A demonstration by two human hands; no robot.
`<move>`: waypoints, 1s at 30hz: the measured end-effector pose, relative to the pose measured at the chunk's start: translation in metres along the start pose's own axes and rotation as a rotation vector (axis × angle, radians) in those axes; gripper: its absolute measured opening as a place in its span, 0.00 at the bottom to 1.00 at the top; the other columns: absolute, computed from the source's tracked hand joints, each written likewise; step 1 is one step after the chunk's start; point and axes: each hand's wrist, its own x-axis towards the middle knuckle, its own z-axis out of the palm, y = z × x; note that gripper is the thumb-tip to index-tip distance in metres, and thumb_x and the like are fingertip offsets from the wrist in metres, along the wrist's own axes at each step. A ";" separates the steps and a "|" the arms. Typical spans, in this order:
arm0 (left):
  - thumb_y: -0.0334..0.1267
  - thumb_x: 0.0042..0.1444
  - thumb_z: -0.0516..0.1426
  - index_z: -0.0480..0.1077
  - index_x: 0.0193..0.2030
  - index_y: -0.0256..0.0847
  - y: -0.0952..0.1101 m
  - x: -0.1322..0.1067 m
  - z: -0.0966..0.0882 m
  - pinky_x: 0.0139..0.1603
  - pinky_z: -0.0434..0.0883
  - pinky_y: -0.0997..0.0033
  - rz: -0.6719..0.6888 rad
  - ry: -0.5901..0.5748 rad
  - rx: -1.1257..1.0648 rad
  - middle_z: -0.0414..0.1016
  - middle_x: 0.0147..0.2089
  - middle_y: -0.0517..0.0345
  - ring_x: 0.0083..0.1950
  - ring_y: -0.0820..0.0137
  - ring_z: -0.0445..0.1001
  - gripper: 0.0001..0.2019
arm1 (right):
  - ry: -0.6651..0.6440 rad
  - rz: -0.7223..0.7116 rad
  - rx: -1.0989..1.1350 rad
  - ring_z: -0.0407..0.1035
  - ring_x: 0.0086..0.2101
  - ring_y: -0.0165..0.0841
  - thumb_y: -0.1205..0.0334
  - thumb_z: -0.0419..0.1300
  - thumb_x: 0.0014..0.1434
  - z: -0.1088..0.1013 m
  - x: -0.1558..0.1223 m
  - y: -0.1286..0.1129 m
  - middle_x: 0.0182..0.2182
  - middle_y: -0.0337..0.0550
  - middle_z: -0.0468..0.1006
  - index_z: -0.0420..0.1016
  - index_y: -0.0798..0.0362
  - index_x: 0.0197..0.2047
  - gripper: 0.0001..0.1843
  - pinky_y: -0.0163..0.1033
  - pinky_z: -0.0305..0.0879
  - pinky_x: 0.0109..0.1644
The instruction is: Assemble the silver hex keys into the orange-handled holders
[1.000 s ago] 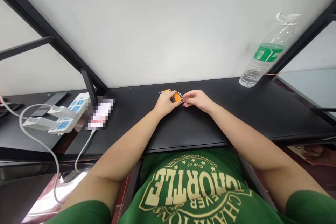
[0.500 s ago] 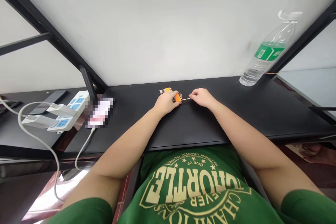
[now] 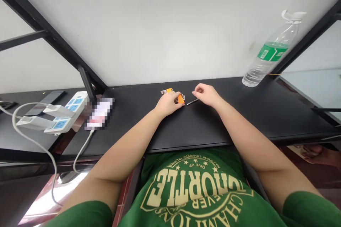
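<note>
My left hand [image 3: 167, 103] is closed around an orange hex key holder [image 3: 181, 98] on the black desk. Bent ends of several silver hex keys stick out of it on the right. Behind my fingers shows another orange part [image 3: 169, 89] with silver keys; I cannot tell whether it belongs to the same holder. My right hand [image 3: 206, 94], a short way to the right, pinches a single hex key [image 3: 192, 101]. Its tip points left towards the holder, apart from it. The far end of that key is hidden by my fingers.
A large water bottle [image 3: 269, 55] with a green label stands at the back right. To the left lie a phone [image 3: 99, 113] on a charging cable, a white power strip [image 3: 69, 111] with chargers, and a dark phone [image 3: 46, 102]. Black frame bars [image 3: 86, 81] rise at both sides.
My right hand has moved slightly up, and the hex key in it has come away from the orange holder, now tilted with its tip lower left. My left hand keeps its hold.
</note>
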 end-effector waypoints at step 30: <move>0.46 0.58 0.67 0.77 0.45 0.47 -0.004 0.002 -0.006 0.43 0.70 0.63 -0.137 0.053 0.049 0.81 0.41 0.57 0.44 0.59 0.78 0.11 | -0.034 0.083 0.193 0.72 0.25 0.29 0.73 0.62 0.62 0.010 0.013 0.010 0.28 0.36 0.79 0.78 0.51 0.42 0.08 0.36 0.70 0.36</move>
